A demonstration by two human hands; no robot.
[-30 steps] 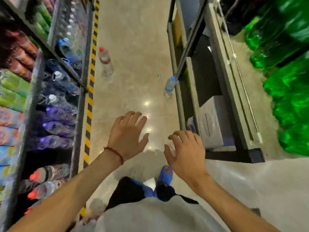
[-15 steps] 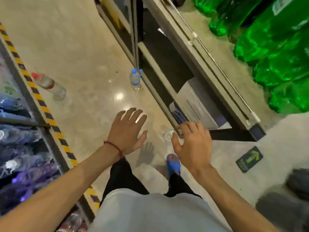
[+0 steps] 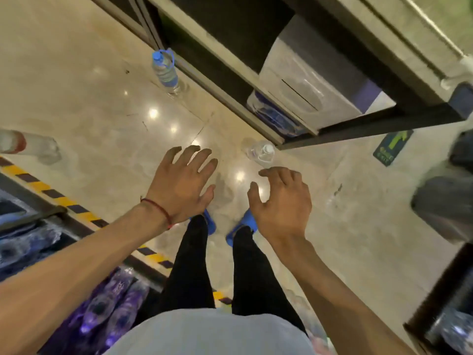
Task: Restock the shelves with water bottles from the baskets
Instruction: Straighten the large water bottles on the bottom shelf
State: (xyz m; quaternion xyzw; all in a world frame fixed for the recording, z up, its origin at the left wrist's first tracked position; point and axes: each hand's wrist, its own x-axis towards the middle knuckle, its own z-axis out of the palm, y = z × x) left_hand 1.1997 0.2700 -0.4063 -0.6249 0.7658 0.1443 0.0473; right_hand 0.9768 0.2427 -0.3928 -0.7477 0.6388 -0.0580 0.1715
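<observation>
Right now both hands hover above the floor (image 3: 102, 103) with nothing in them. The left hand (image 3: 183, 185), a red thread (image 3: 158, 208) at its wrist, is spread wide, palm down, fingers nearly straight. The right hand (image 3: 280, 201) is open too, its fingers loosely bent and the thumb held apart. Just past the right fingertips sits a clear white-capped bottle (image 3: 259, 152), untouched. Well beyond the left hand a blue-capped bottle (image 3: 165, 71) stands at the foot of the shelf unit (image 3: 230, 80). Far off to that hand's left sits a blurred red-labelled bottle (image 3: 28, 147).
</observation>
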